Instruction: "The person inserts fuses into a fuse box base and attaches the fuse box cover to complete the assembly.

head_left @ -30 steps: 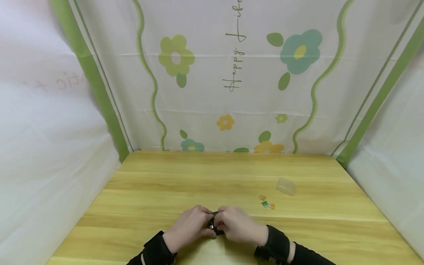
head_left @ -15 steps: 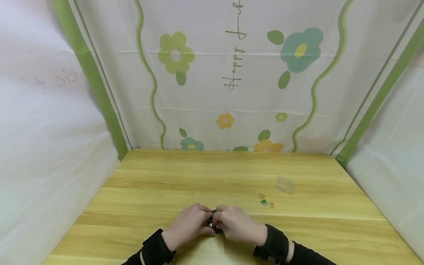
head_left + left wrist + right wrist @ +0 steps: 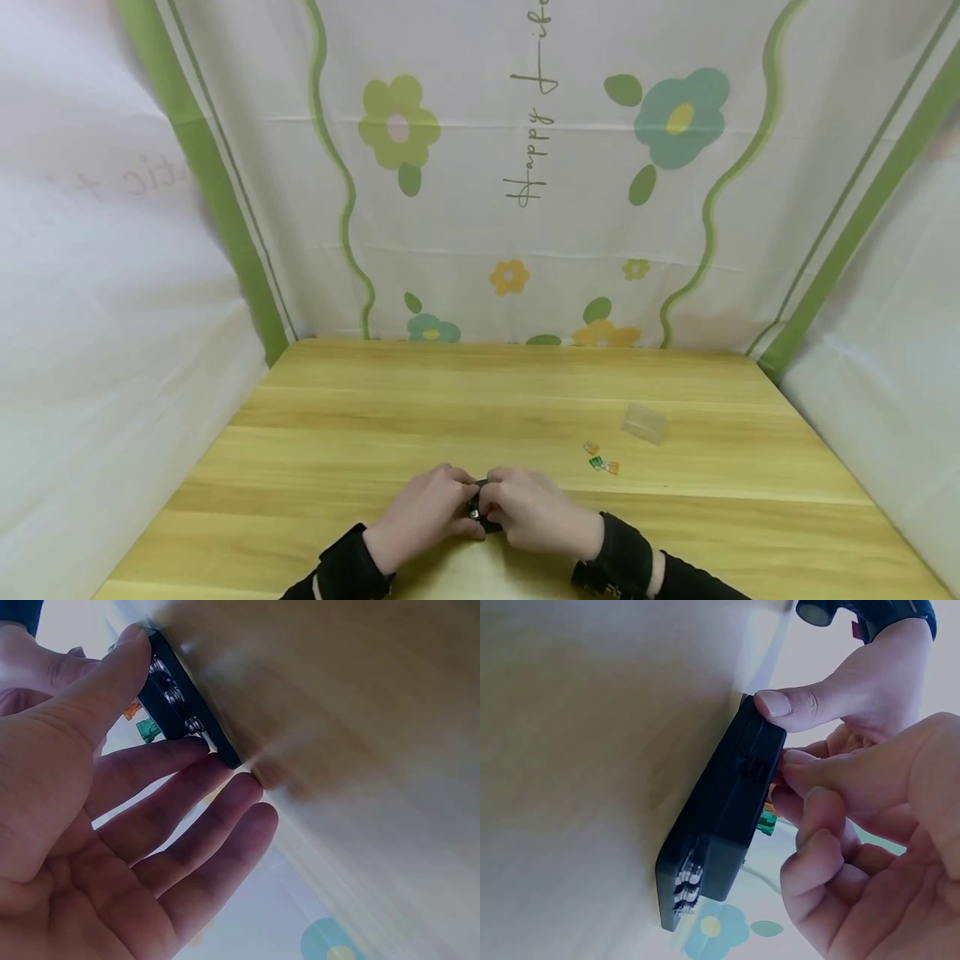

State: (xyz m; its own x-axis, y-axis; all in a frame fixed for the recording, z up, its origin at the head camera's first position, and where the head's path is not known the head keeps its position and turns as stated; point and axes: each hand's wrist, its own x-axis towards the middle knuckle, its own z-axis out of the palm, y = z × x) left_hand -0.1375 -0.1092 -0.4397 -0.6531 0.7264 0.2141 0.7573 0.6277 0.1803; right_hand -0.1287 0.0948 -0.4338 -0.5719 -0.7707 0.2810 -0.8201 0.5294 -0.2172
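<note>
A black fuse block (image 3: 724, 795) with metal screw terminals along its side lies on the table between both hands. My left hand (image 3: 427, 510) grips it by its ends, thumb at the near end and fingertips (image 3: 219, 761) at the far end. Green (image 3: 766, 823) and orange (image 3: 132, 710) blade fuses stick up from its top. Over the block, my right hand (image 3: 542, 512) pinches a small red blade fuse (image 3: 781, 771) between thumb and curled index finger, right at the block's top; the fingers hide most of it.
Several loose blade fuses, orange (image 3: 611, 467) and green (image 3: 596, 462), lie on the wooden table (image 3: 337, 433) right of centre. Behind them is a clear plastic cover (image 3: 644, 423). Flower-printed cloth (image 3: 450, 217) walls off the back and sides.
Both hands keep their places at the block, with only slight finger movement. The head view shifts a little; the loose fuses and clear cover lie as before.
</note>
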